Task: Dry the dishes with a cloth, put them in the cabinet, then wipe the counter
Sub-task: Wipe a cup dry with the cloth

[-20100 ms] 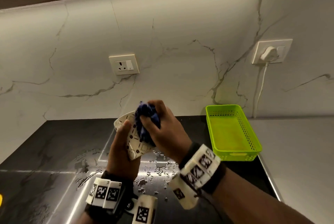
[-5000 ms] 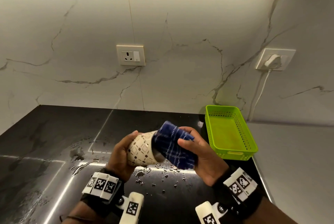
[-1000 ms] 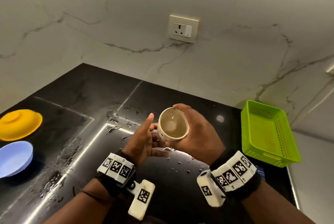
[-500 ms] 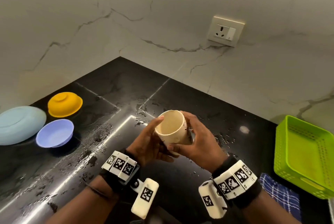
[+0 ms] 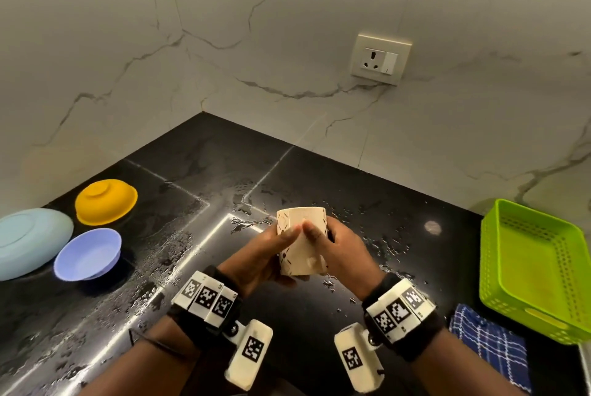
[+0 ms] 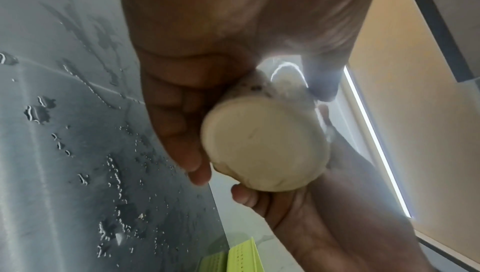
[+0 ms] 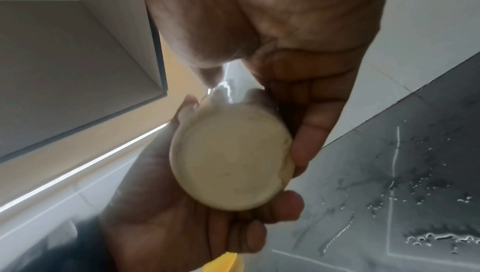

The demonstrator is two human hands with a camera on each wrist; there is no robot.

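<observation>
- Both hands wrap the cup (image 5: 302, 240) above the wet counter (image 5: 198, 168): the left hand (image 5: 259, 263) curls round its left side, the right hand (image 5: 339, 251) round its right, with the thumbs meeting on the near wall.
- The cup's long axis runs nearly upright, leaning slightly. Its flat base faces the wrist cameras. Neither hand is nearer; either could carry it to the cabinet (image 7: 78, 50), overhead.
- The cloth (image 5: 489, 347) lies on the counter beside the right forearm, just in front of the green basket (image 5: 537, 271).
- A yellow bowl (image 5: 105, 202), a lilac bowl (image 5: 88, 255) and a pale blue plate (image 5: 28, 242) sit far left, well away from the hands.
- Half a second earlier the cup's mouth tilted toward the head camera; now only its wall shows, and the view has swung left.
</observation>
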